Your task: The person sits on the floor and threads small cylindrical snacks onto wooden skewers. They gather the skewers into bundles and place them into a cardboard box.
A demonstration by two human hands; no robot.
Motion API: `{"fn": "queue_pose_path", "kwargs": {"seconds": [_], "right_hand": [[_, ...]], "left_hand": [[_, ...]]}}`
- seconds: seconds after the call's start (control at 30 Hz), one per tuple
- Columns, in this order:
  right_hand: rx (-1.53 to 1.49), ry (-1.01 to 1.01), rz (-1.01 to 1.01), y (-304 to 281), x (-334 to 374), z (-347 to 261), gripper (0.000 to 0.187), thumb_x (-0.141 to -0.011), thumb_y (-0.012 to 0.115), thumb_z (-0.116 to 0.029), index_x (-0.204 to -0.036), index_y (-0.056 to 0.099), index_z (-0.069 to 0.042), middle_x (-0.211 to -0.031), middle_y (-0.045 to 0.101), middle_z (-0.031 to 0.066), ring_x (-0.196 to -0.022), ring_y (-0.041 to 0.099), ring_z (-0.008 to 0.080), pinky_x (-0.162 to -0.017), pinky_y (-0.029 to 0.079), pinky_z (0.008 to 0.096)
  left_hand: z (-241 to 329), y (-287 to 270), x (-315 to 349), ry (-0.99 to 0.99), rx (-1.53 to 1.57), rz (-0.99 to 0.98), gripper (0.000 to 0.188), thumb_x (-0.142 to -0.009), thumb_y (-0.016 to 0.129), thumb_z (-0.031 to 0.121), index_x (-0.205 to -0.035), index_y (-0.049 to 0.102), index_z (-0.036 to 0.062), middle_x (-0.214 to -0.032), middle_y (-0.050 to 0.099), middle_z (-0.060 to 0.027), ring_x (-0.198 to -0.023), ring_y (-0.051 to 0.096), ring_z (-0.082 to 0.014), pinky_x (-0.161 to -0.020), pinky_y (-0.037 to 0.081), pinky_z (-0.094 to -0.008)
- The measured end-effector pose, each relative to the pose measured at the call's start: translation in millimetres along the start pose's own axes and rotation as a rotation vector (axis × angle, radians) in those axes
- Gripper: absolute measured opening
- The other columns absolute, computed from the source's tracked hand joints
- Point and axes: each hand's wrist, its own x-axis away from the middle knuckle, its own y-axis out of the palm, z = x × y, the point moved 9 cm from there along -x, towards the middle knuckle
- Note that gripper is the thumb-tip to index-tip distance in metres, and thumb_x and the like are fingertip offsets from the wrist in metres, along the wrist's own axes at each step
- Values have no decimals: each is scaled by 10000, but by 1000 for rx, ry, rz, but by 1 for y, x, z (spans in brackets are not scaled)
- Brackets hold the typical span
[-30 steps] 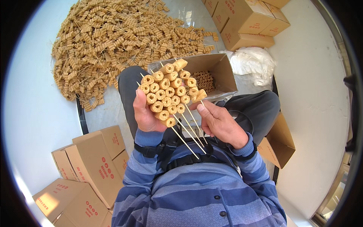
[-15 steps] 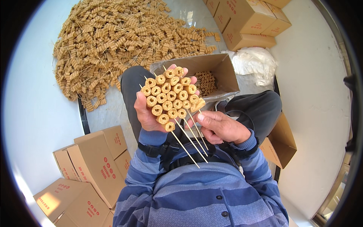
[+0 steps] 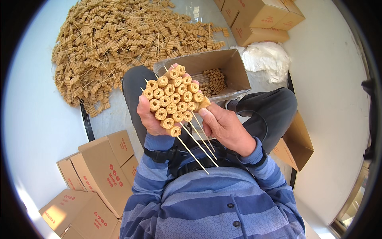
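Observation:
My left hand [image 3: 148,118] is closed around a bundle of skewered rolls [image 3: 171,98], golden-brown and tube-shaped, with their hollow ends facing up. Several thin wooden sticks [image 3: 193,154] jut from the bundle toward my waist. At its right edge, my right hand [image 3: 230,129] is closed on a skewered roll [image 3: 203,103] that lies tilted against the others; the thumb is on top, and the other fingers are partly hidden. Just beyond the hands, an open cardboard box [image 3: 237,71] contains more upright skewered rolls [image 3: 217,81] along its right part.
A large heap of skewered rolls [image 3: 119,44] covers the floor at the far left. Closed cartons [image 3: 99,175] are stacked at the near left, with more cartons [image 3: 258,20] at the far right. White plastic sheeting [image 3: 266,61] lies beside the box. An open carton [image 3: 296,143] stands right of my knee.
My right hand has moved up and left, from the sticks below to the tilted roll at the bundle's edge. My left hand and the bundle have shifted slightly left.

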Motion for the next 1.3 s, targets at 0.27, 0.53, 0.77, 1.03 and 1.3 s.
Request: {"fn": "queue_pose_path", "kwargs": {"seconds": [0.27,0.53,0.77,1.03,1.3], "right_hand": [[618,-162,145,-1,5,-17,262,-1004,592,-283,-1098,561,-40,-754,651,197,-700,661,381,-609,522,470],[383,-376,261,-33,12,-65,903,-875,747,-456,-1473,325,72,-1453,436,277,-1382,426,399,-1140,364,446],[378,-411,92,10,20,-73,1381,-642,906,-548,-1546,76,84,-1560,218,311,-1476,223,456,-1206,222,488],[397,-386,241,14,16,-63,1074,-819,792,-361,-1529,128,97,-1532,220,372,-1429,275,505,-1180,262,519],[295,-358,212,14,10,-46,969,-885,701,-365,-1524,145,106,-1521,213,401,-1417,262,546,-1177,266,522]], "left_hand": [[1,-5,2,4,-45,29,1118,-815,603,762,-1523,283,-42,-1450,466,-250,-1320,494,-423,-1088,445,-551],[-11,7,8,-41,-163,15,1019,-852,581,658,-1522,293,-53,-1445,489,-229,-1295,539,-359,-1082,460,-488],[-15,8,28,-60,-160,119,968,-875,599,609,-1528,288,-35,-1484,461,-209,-1335,511,-312,-1117,429,-451],[-23,11,22,-54,-181,147,930,-899,632,544,-1553,247,8,-1532,408,-164,-1372,463,-276,-1154,377,-418],[-25,-8,31,-178,-225,63,993,-830,718,441,-1555,212,-12,-1524,402,-185,-1380,453,-300,-1156,376,-434]]}}
